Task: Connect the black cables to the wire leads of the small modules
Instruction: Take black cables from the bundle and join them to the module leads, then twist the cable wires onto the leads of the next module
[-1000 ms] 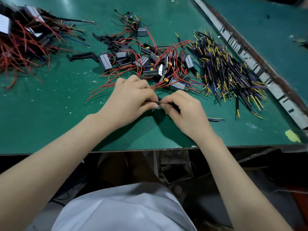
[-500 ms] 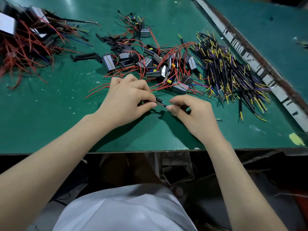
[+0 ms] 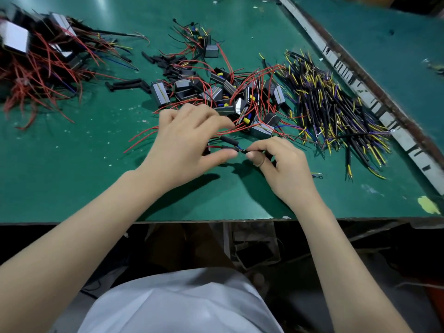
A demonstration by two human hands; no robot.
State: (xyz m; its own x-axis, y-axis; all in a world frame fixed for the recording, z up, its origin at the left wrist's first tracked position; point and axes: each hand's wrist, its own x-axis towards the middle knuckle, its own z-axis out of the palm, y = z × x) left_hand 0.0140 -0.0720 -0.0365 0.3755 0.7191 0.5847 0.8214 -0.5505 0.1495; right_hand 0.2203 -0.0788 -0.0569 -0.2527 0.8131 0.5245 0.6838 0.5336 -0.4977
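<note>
Black sheathing is covering the cable [image 3: 258, 152] that the right hand [image 3: 283, 169] is pinching between thumb and forefinger, just above the near part of the green bench mat [image 3: 72, 164]. The left hand [image 3: 185, 145] is pinching the wire leads [image 3: 225, 147], red and blue, with thumb below and fingers arched over them; which module they are running back to is hidden under that hand. Cable and leads are meeting tip to tip in the small gap between the two thumbs, so the joint's long axis is lying roughly left to right across the view, the cable's free end pointing left toward the leads. Everything here is looking light and limp: the thin leads are likely bending at a touch, so gripping close to the bare ends seems wise, while the sheathed cable is probably stiffer and easier to steer. A loose black sleeve [image 3: 229, 140] is sitting just beyond the joint. Farther back, the pile of modules [image 3: 228, 97] is tangling with red wire, and the heap of black cables [image 3: 336, 111] is lying to the right.
</note>
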